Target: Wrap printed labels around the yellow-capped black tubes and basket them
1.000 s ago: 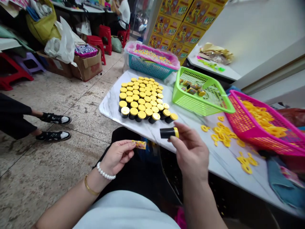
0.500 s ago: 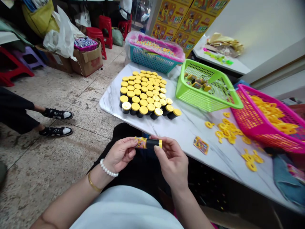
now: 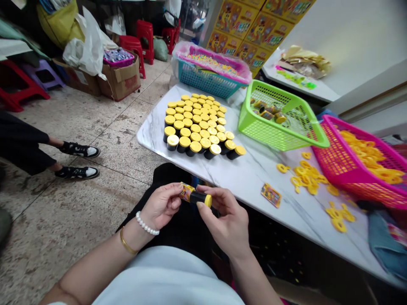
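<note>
A small black bottle with a yellow cap lies sideways between my hands, above my lap. Along its left end is a colourful printed label; whether it is stuck down all round is hidden. My left hand pinches the label's end between thumb and fingers. Around the capped end, my right hand grips the bottle with its thumb in front and fingers behind. Many similar black bottles with yellow caps stand upright in a packed group on the table. A stack of flat printed labels lies right of my right hand.
On the marble-patterned table, a green basket contains labelled bottles. A pink basket is full of yellow ring-shaped pieces, with loose yellow rings beside it. A teal basket stands behind. Another person's shoes are at left.
The bottle's capped end has tilted down and towards me, and my right hand has shifted slightly left with it. My left hand keeps its pinch. The whole view has shifted a little.
</note>
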Tool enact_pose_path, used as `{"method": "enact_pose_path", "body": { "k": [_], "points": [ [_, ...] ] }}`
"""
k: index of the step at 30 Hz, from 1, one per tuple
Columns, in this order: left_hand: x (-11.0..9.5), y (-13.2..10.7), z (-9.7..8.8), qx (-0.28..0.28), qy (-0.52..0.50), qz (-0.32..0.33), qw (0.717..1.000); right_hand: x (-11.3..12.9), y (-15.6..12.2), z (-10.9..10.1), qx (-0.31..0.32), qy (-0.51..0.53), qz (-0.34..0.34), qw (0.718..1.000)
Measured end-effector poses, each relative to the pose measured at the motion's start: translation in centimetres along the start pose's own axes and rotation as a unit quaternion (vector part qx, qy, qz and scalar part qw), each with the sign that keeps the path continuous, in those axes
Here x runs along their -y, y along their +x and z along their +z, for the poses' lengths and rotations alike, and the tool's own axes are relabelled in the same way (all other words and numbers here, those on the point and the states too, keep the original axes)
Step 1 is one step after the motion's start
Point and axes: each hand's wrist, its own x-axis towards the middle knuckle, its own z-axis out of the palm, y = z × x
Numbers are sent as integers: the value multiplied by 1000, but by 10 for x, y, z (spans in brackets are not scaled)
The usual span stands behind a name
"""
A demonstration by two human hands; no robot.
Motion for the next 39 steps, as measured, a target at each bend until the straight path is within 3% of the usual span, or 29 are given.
{"method": "enact_pose_path", "body": {
  "k": [6,12,17,25,31,35,39],
  "points": [
    [2,-2,-2,-4,34,36,999,-11,-1,10,-42,-9,-19,999],
    [6,-5,-5,-11,73,59,996,-19,1,8,1,105,-7,994],
    [9,-10,-3,-12,108,90,990,-18,1,2,5,114,5,993],
    [8,-14,-7,-12,113,84,990,-17,0,-5,49,171,11,984],
    [11,-19,-5,-6,110,76,991,-15,0,-10,58,255,75,962],
    [15,-24,-4,26,76,59,995,-5,-7,-5,82,188,97,974],
    [20,-31,-4,33,33,29,999,6,-22,-2,24,66,40,997]
  ]
}}
